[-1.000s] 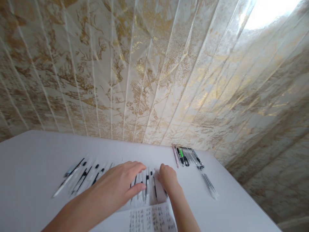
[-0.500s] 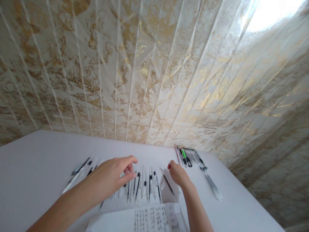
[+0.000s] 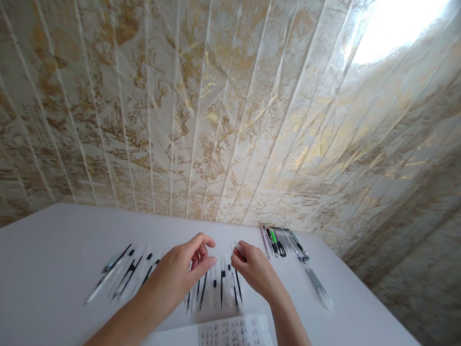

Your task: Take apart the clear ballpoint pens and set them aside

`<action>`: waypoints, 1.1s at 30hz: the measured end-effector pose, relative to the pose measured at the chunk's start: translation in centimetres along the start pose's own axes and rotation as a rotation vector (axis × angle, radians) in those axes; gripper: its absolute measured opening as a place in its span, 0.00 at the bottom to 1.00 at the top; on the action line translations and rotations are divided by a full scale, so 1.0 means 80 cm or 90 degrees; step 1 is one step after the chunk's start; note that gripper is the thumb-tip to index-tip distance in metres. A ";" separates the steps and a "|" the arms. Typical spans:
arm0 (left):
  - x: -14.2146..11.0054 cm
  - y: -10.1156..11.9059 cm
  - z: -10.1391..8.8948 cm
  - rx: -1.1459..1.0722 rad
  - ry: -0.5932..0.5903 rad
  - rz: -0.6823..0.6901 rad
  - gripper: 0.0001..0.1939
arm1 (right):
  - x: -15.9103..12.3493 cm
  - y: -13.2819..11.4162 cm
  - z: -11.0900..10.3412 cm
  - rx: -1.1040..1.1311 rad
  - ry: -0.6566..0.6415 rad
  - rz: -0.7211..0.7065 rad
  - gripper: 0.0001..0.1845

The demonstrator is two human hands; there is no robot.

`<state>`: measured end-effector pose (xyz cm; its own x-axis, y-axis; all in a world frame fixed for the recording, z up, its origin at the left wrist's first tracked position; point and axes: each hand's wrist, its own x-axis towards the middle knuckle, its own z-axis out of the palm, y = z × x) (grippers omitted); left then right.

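My left hand hovers over the row of pen parts with fingers loosely curved. A gap shows between its thumb and index finger, and nothing is seen in it. To its right, my right hand is closed in a pinch. A faint pale bit shows at its fingertips, too blurred to name. Below and between the hands lie clear pen barrels and thin dark refills, several with black caps. My hands hide the upper ends of some. A handwritten sheet of paper lies nearest me.
More pen parts lie at the left, partly behind my left forearm. At the back right is a set of pens, one bright green. A slim bundle of clear pens lies before it. A patterned gold-and-white curtain borders the white table.
My right hand has moved left, closer to my left hand. My left hand has shifted slightly right, and more of the left pen parts show. The view has tilted a little.
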<state>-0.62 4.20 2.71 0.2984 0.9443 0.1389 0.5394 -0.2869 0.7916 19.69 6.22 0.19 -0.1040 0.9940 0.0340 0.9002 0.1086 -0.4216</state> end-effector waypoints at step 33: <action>-0.005 -0.018 -0.090 -0.340 0.197 -0.064 0.15 | -0.048 -0.078 0.029 0.342 -0.123 -0.294 0.20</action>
<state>-7.18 5.43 5.84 -0.0188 0.9883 0.1511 0.0612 -0.1498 0.9868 13.46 1.70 0.63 -0.5397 0.8231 0.1767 0.4199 0.4451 -0.7909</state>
